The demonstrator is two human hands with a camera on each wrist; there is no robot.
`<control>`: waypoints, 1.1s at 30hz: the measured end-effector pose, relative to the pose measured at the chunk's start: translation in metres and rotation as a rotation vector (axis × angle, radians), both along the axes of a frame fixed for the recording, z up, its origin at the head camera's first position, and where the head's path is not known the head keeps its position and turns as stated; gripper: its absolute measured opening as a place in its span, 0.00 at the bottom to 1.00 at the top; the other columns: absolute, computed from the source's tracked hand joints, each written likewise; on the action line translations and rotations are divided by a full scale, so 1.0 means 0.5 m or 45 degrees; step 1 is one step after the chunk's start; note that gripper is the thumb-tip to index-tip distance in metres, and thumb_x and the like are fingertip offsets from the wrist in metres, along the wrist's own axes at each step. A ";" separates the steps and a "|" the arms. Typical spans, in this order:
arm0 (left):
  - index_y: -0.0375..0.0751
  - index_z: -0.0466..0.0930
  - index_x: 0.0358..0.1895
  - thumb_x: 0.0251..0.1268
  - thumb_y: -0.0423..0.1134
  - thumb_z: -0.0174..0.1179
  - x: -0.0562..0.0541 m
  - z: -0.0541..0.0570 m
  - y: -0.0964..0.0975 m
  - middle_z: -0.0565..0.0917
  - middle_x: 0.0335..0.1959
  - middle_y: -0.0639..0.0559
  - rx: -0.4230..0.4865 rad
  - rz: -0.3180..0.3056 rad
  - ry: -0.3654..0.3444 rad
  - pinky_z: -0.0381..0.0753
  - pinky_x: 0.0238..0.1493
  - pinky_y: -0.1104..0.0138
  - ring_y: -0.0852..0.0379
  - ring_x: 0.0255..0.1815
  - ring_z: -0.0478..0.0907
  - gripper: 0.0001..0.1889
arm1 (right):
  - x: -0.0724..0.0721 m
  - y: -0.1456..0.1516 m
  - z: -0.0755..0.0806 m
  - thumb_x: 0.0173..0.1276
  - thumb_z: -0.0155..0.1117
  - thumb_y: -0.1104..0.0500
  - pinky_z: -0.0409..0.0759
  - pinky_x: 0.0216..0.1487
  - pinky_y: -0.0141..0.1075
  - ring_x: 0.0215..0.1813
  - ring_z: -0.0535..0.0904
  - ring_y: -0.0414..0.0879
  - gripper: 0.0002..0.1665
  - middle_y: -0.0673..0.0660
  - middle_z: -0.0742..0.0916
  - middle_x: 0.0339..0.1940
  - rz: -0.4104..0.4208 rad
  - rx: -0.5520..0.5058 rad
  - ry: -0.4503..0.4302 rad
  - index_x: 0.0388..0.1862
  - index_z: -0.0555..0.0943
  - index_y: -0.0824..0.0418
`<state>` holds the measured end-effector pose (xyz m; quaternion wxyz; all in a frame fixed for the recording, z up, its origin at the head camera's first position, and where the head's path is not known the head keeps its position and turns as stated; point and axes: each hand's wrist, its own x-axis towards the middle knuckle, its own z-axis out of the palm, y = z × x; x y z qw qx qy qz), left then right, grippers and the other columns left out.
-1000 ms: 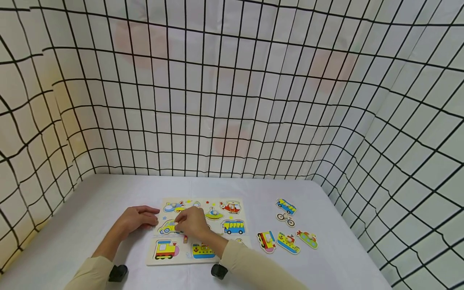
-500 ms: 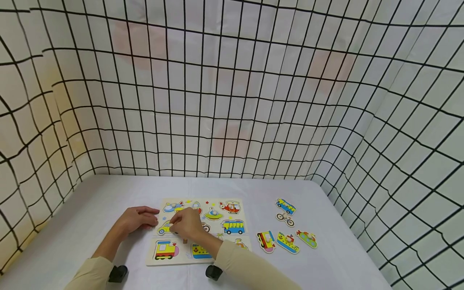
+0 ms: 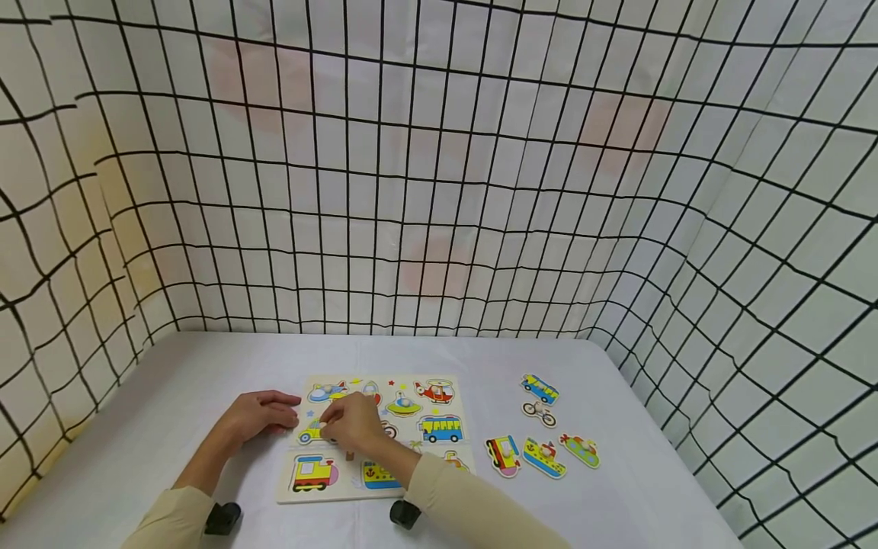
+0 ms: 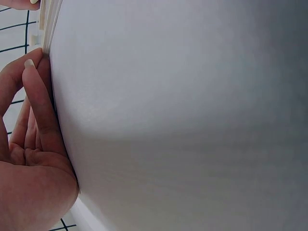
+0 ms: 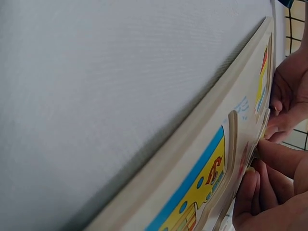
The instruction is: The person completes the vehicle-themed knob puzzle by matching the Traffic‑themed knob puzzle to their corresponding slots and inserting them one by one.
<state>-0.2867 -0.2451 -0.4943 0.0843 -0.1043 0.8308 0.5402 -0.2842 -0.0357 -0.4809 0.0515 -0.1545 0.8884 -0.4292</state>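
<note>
A wooden vehicle puzzle board (image 3: 351,486) lies on the white table. My right hand (image 3: 358,425) is over its left middle part, thumb and fingertips pinching the yellow car piece (image 3: 309,435), which is partly hidden behind them. In the right wrist view, the right hand (image 5: 272,185) has its fingertips close together, low over the board's face. My left hand (image 3: 261,412) rests on the table with its fingertips at the board's left edge. The left wrist view shows the left hand (image 4: 41,125) with relaxed fingers, reaching to the board's edge (image 4: 48,31).
Right of the board lie loose pieces: a bus (image 3: 539,389), a bicycle (image 3: 539,414), a train (image 3: 503,456), a ship (image 3: 545,457) and a green submarine (image 3: 580,451). On the board are a helicopter (image 3: 435,391) and a flying saucer (image 3: 404,405). Black netting (image 3: 439,259) surrounds the table.
My right hand has shifted slightly left over the car's place with the car piece, then stayed there. The left hand and the loose pieces have kept their places.
</note>
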 end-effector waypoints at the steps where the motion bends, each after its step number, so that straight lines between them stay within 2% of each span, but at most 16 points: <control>1: 0.31 0.82 0.59 0.60 0.36 0.69 0.000 0.000 0.000 0.90 0.37 0.48 0.002 0.000 0.001 0.81 0.34 0.67 0.55 0.30 0.81 0.23 | 0.000 0.001 0.000 0.60 0.77 0.61 0.71 0.27 0.25 0.23 0.74 0.33 0.02 0.43 0.83 0.19 0.004 0.001 -0.002 0.33 0.91 0.57; 8: 0.32 0.82 0.59 0.60 0.36 0.69 0.005 -0.001 0.001 0.90 0.37 0.48 -0.005 0.002 -0.010 0.80 0.34 0.67 0.55 0.30 0.80 0.23 | -0.001 0.004 -0.011 0.60 0.77 0.61 0.71 0.24 0.26 0.23 0.75 0.33 0.02 0.43 0.83 0.19 0.015 0.005 -0.009 0.32 0.90 0.56; 18: 0.31 0.81 0.59 0.61 0.35 0.68 0.003 0.008 -0.003 0.91 0.35 0.48 0.010 -0.005 -0.004 0.81 0.35 0.67 0.54 0.30 0.81 0.23 | -0.003 0.001 -0.005 0.60 0.76 0.62 0.67 0.17 0.27 0.20 0.75 0.35 0.03 0.43 0.82 0.19 0.022 -0.013 -0.016 0.33 0.90 0.57; 21: 0.31 0.81 0.59 0.61 0.35 0.68 0.002 0.007 -0.005 0.91 0.34 0.48 0.007 -0.005 -0.007 0.80 0.35 0.67 0.55 0.30 0.81 0.23 | -0.003 0.001 -0.004 0.59 0.77 0.62 0.69 0.20 0.26 0.21 0.75 0.34 0.03 0.42 0.83 0.20 0.032 -0.012 -0.011 0.33 0.90 0.57; 26: 0.31 0.81 0.59 0.61 0.36 0.68 0.002 0.005 -0.005 0.91 0.35 0.49 0.001 -0.007 -0.007 0.80 0.35 0.67 0.55 0.31 0.81 0.23 | 0.002 0.013 0.004 0.58 0.78 0.61 0.73 0.30 0.25 0.25 0.76 0.32 0.06 0.43 0.84 0.21 0.051 -0.030 -0.017 0.34 0.90 0.58; 29: 0.31 0.81 0.59 0.61 0.36 0.68 0.001 0.003 -0.005 0.91 0.35 0.49 -0.003 -0.008 -0.008 0.80 0.35 0.67 0.55 0.31 0.81 0.23 | 0.008 0.028 0.014 0.57 0.79 0.61 0.76 0.34 0.28 0.26 0.77 0.32 0.09 0.44 0.86 0.23 0.074 -0.050 -0.022 0.36 0.90 0.59; 30: 0.31 0.81 0.59 0.61 0.36 0.68 0.000 0.003 -0.005 0.91 0.35 0.49 -0.005 -0.009 -0.005 0.80 0.35 0.67 0.55 0.31 0.81 0.23 | 0.009 0.035 0.017 0.56 0.79 0.61 0.78 0.41 0.30 0.27 0.77 0.32 0.09 0.44 0.86 0.23 0.082 -0.042 -0.009 0.37 0.90 0.59; 33: 0.32 0.82 0.59 0.61 0.36 0.69 0.000 0.003 -0.003 0.91 0.36 0.48 -0.008 -0.011 -0.001 0.80 0.35 0.67 0.55 0.31 0.81 0.23 | 0.008 0.055 0.026 0.56 0.79 0.61 0.79 0.42 0.33 0.28 0.77 0.33 0.11 0.46 0.87 0.24 0.084 -0.028 0.027 0.38 0.90 0.61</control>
